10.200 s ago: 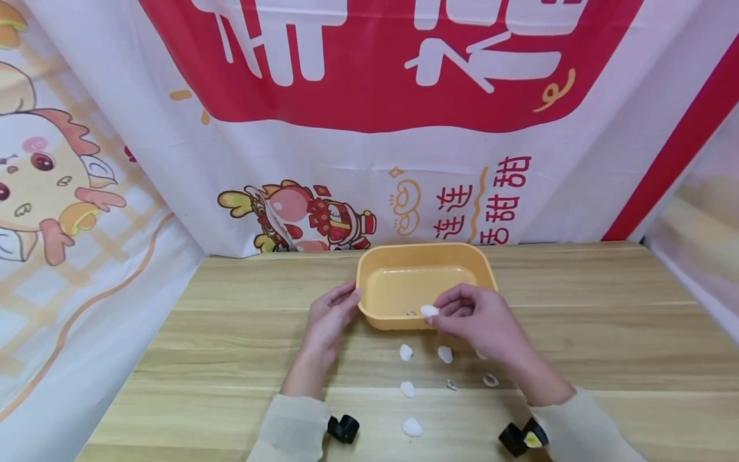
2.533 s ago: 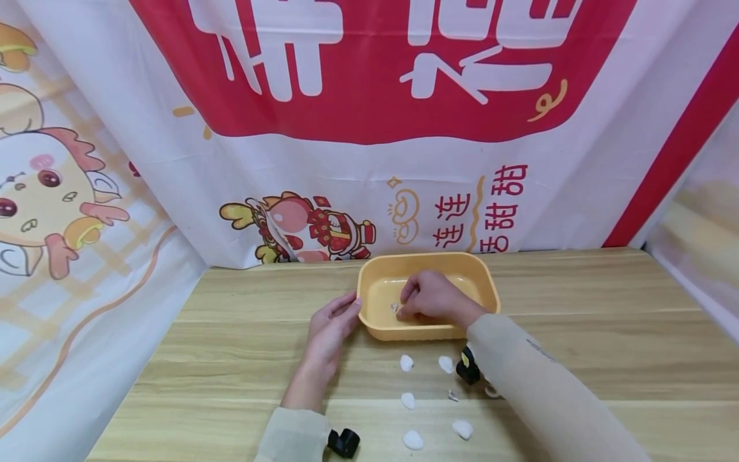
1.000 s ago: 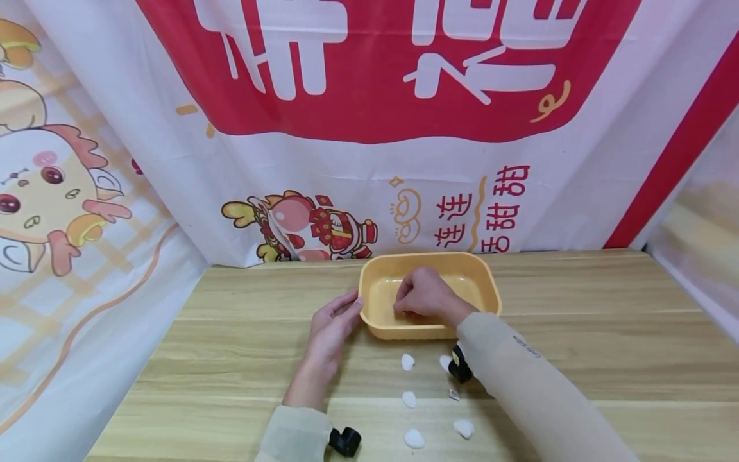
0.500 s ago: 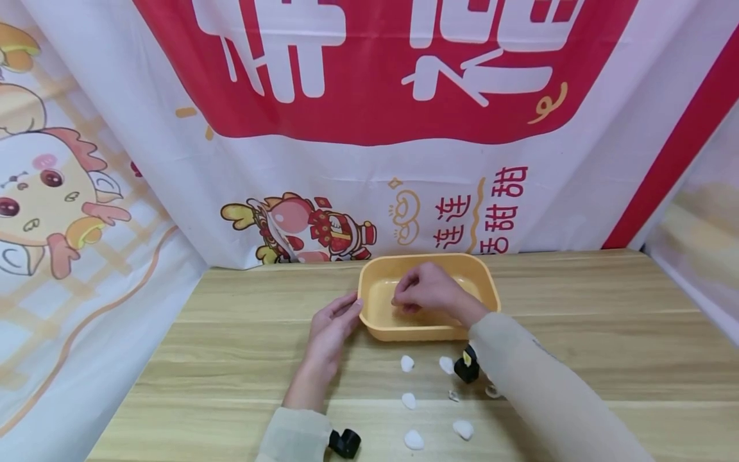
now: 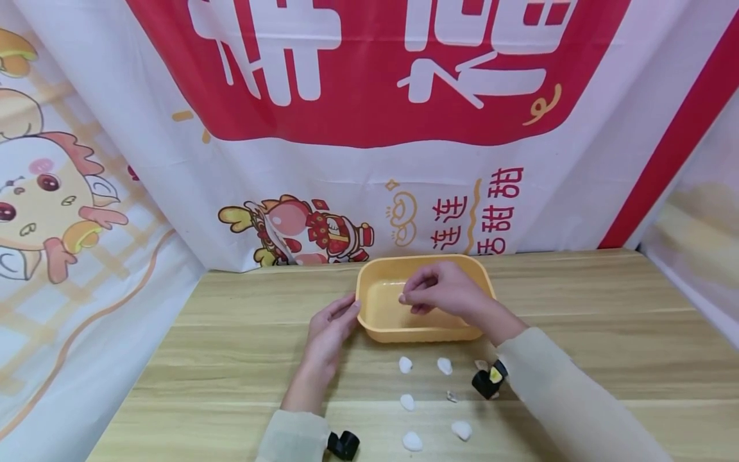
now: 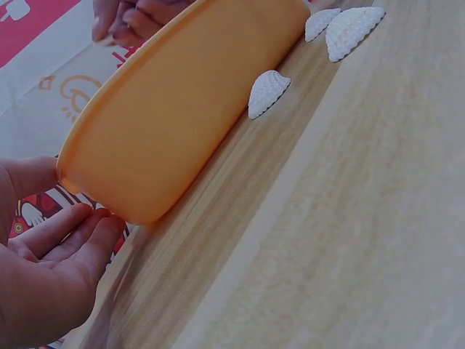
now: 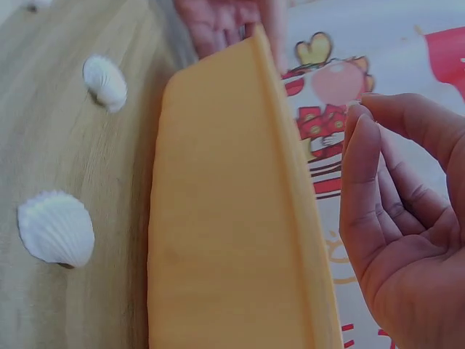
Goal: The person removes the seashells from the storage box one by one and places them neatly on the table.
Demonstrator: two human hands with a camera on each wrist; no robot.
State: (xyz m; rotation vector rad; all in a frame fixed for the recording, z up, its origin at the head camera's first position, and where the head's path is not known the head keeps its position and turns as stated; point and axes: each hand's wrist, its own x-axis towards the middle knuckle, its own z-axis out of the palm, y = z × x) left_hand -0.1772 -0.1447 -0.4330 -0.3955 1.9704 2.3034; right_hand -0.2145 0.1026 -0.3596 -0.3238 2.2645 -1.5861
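My right hand (image 5: 441, 292) hovers over the orange-yellow plastic basin (image 5: 416, 334), thumb and index finger pinching a tiny pale seashell (image 7: 353, 103), mostly hidden by the fingertips. At the basin's left end, my left hand (image 5: 331, 333) holds the wall, thumb at the rim and fingers against the outside lower down. In front of the basin lie ribbed white seashells in loose rows, among them one near the basin (image 5: 406, 365), another beside it (image 5: 444, 366) and a front one (image 5: 412, 441). A smaller greyish shell (image 5: 451, 396) lies between them.
The basin stands near the back edge of the wooden table (image 5: 242, 359), close to a printed cloth (image 5: 323, 160). Black wrist cameras sit on both cuffs; the right one (image 5: 486, 384) partly covers shells on the right.
The white shell pinched earlier is gone from my right hand, and another white one lies at the front right. My right hand has risen from the basin floor with a tiny shell. Left hand stays.
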